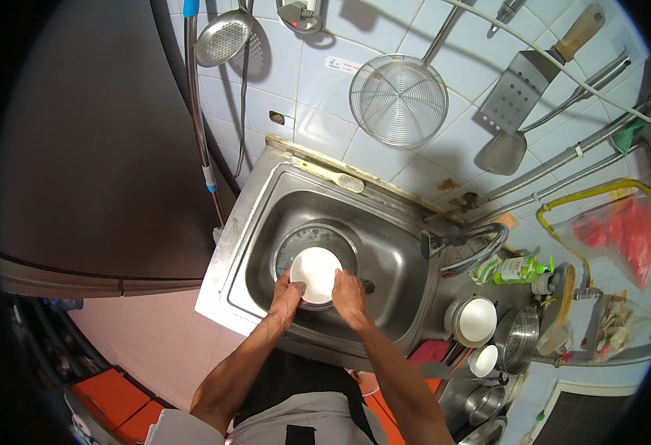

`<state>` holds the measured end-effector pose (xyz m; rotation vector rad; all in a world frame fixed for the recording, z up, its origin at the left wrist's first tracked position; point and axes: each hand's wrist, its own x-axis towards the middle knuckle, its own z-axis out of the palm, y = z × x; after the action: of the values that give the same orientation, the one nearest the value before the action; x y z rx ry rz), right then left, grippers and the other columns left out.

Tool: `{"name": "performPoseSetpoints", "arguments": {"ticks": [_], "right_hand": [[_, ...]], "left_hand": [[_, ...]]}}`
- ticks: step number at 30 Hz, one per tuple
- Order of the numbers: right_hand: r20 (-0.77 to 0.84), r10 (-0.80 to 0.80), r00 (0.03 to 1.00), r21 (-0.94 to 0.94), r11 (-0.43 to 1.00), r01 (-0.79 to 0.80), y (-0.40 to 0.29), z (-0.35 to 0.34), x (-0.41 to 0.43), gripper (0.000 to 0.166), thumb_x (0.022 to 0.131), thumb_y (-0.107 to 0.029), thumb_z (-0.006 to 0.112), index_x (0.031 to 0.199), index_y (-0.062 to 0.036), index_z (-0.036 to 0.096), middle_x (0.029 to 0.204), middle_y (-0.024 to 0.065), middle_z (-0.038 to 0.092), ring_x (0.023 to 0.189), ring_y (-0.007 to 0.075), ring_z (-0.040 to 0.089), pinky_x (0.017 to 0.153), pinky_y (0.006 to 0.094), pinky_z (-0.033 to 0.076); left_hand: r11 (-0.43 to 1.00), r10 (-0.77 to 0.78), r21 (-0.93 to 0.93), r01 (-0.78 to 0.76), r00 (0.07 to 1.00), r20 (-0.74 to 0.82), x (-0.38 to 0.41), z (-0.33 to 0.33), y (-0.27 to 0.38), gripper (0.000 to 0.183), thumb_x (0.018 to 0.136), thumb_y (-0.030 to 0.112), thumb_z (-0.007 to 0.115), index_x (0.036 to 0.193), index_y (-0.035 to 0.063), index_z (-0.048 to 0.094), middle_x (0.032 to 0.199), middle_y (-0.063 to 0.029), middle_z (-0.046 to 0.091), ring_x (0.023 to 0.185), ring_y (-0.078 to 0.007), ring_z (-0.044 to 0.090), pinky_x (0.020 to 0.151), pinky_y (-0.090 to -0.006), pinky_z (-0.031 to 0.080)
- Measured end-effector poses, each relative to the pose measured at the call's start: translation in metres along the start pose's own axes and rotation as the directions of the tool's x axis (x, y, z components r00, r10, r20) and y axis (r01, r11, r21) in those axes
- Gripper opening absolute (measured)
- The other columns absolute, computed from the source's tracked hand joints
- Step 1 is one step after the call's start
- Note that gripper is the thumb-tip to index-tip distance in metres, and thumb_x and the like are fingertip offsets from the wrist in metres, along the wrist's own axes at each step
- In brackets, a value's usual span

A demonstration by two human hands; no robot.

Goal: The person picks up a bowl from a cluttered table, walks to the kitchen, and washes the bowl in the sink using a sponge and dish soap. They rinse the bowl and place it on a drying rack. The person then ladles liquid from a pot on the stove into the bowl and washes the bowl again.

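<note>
A white bowl (315,275) is held between my two hands over a round metal basin (288,245), which stands in the stainless steel sink (403,261). My left hand (287,296) grips the bowl's left edge, its thumb at the near side. At the right edge is my right hand (348,293), with part of its fingers hidden behind or against the bowl. Some bubbly water shows in the basin beyond the bowl. Just right of my right hand lies a dark drain or scourer (367,286); I cannot tell which.
A chrome faucet (475,250) reaches over the sink's right side. On the right counter are stacked white bowls (476,321), a small white bowl (483,360), a green soap bottle (517,270) and a steel colander (517,340). A brush (336,177) lies on the back ledge.
</note>
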<state>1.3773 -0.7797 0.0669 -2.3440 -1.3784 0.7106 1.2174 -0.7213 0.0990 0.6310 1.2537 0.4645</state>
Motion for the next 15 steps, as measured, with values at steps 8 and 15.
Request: {"name": "performPoseSetpoints", "arguments": {"ticks": [8,15], "right_hand": [[0.606,0.177,0.776,0.679,0.393,-0.620,-0.039,-0.011,-0.030,0.034,0.090,-0.017,0.063,0.117,-0.0026,0.048,0.086,0.0046,0.063,0.057,0.0114,0.055,0.046,0.0275,0.045],[0.053,-0.208,0.977,-0.386,0.898,0.212,-0.020,-0.010,0.031,0.041,0.088,-0.015,0.069,0.125,-0.0023,0.054,0.090,0.0175,0.072,0.074,0.0302,0.072,0.062,0.0439,0.053]], "left_hand": [[0.893,0.119,-0.418,-0.165,0.984,-0.134,0.018,0.009,-0.037,0.063,0.076,-0.010,0.046,0.138,0.0022,0.052,0.120,-0.0106,0.065,0.107,-0.0229,0.063,0.094,-0.0347,0.052],[0.950,-0.119,-0.282,0.132,0.991,0.063,0.002,-0.001,-0.024,0.052,0.073,-0.008,0.052,0.125,-0.0039,0.054,0.107,-0.0143,0.064,0.097,-0.0311,0.068,0.078,-0.0489,0.061]]}}
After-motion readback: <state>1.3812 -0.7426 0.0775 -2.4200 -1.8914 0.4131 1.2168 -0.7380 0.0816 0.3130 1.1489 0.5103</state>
